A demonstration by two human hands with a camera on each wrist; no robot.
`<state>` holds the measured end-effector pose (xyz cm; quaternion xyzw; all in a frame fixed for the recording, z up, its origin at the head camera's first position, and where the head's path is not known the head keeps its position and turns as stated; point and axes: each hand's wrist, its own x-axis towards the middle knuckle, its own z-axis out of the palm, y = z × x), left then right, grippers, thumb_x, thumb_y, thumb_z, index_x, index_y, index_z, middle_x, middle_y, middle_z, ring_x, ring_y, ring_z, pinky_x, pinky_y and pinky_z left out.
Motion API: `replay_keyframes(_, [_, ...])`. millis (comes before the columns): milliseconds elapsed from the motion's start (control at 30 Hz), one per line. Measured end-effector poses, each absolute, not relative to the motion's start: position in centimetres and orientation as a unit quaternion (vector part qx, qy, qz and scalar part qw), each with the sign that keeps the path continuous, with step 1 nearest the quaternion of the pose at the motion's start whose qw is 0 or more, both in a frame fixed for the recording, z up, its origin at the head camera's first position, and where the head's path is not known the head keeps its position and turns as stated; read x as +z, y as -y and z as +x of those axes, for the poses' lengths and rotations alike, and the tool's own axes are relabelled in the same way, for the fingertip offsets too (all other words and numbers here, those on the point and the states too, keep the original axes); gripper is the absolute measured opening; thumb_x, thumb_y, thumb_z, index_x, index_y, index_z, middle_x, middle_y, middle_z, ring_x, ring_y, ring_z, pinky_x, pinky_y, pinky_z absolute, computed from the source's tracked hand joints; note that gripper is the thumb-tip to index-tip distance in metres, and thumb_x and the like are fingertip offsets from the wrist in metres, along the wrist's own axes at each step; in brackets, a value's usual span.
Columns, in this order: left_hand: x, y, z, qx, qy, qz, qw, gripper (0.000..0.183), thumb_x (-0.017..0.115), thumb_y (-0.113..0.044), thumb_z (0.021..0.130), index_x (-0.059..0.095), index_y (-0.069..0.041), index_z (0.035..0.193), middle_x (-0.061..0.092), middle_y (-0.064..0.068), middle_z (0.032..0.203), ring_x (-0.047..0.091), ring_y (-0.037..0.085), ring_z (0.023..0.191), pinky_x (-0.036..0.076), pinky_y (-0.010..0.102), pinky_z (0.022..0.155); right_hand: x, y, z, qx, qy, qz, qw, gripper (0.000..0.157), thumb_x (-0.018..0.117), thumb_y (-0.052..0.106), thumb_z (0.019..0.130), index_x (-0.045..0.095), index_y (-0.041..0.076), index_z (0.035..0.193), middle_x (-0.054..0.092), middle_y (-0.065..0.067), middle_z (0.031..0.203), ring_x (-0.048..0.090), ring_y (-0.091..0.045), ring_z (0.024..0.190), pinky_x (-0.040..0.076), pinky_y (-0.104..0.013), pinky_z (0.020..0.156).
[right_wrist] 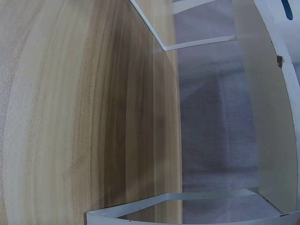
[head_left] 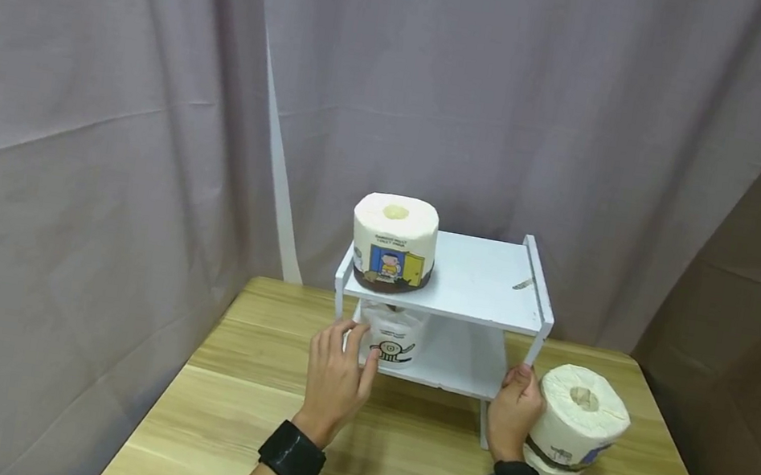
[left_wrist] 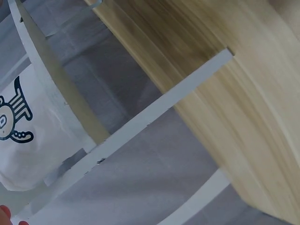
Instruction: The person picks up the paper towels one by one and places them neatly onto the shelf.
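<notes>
A white two-tier rack (head_left: 479, 284) stands on the table. On the left of its upper shelf sits a wrapped toilet roll (head_left: 392, 247) with a cartoon print. Below it, on the lower shelf, is another toilet roll (head_left: 391, 345), which shows a black drawing in the left wrist view too. My left hand (head_left: 334, 381) is at the rack's front left, fingers extended and loosely bent beside the lower roll. With curled fingers my right hand (head_left: 515, 411) grips the rack's right front upright. In the left wrist view only red-tinted fingertips (left_wrist: 5, 214) show at the corner.
To the right of my right hand, one toilet roll (head_left: 582, 416) is stacked on another roll (head_left: 550, 474). The wooden table (head_left: 217, 409) has its back edge against grey curtains (head_left: 480, 97). Under the lower shelf, the rack's thin legs (right_wrist: 150, 28) reach the tabletop.
</notes>
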<state>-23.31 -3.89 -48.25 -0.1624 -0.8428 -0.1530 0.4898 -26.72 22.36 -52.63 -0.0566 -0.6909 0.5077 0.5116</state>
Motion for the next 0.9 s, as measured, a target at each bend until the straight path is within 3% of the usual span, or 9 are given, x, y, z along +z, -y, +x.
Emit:
replay_keyframes(433, [-50.1,5.1,-23.6,-0.269,0.831,-0.09,0.479,0.038,0.055,-0.028,0.096,0.047,-0.002,0.123,0.048,0.012,0.116,0.044,0.024,0.097,0.038,0.037,0.083,-52.9,-22.5,-26.8,0.519,0.688,-0.053,0.505,0.042,0.041,0.017,0.105,0.05,0.001,0.067,0.043,-0.002,0.057,0.037,-0.006,0.054,0.03,-0.023,0.058])
replay_keyframes(633, [-50.3,5.1,-24.3,-0.387,0.805,-0.058,0.446,0.041,0.051,-0.028,0.1,0.039,-0.002,0.129,0.043,0.016,0.118,0.042,0.022,0.105,0.042,0.038,0.087,-52.4,-22.5,-26.7,0.521,0.691,-0.043,0.499,0.043,0.04,0.019,0.105,0.049,-0.001,0.068,0.043,-0.002,0.058,0.037,-0.007,0.055,0.03,-0.023,0.057])
replay_keyframes(900, [-50.6,4.9,-25.9,-0.495,0.763,-0.063,0.41,0.033,0.039,-0.025,0.105,0.039,-0.005,0.131,0.046,0.007,0.113,0.048,0.018,0.102,0.044,0.036,0.087,-52.4,-22.3,-26.4,0.527,0.685,-0.052,0.5,0.044,0.04,0.019,0.105,0.047,0.0,0.065,0.039,-0.001,0.056,0.034,-0.007,0.053,0.027,-0.023,0.055])
